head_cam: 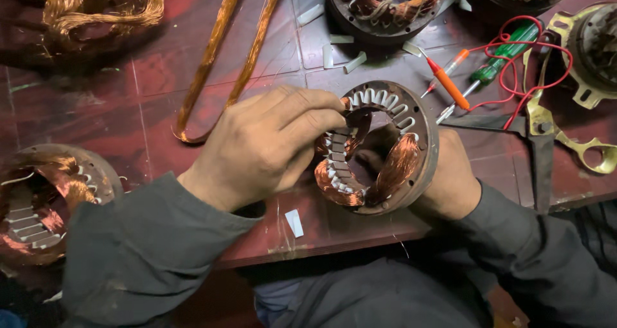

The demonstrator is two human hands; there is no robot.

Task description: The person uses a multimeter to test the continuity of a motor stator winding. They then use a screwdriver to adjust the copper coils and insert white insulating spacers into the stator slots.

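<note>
Copper windings fill part of a round motor stator (385,148) held tilted above the near edge of a dark red table (160,77). Left hand (267,145): fingers curled, fingertips pinching at the slot liners on the stator's inner rim. Right hand (450,177): wrapped around the stator's outer shell from behind, with an orange-handled screwdriver (448,83) lying just beyond.

Dull metal stator (421,119), glossy copper windings (395,167), white paper liners (339,149).

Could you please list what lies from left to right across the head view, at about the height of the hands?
Wound stator → left hand → held stator → right hand → brass bracket.
</note>
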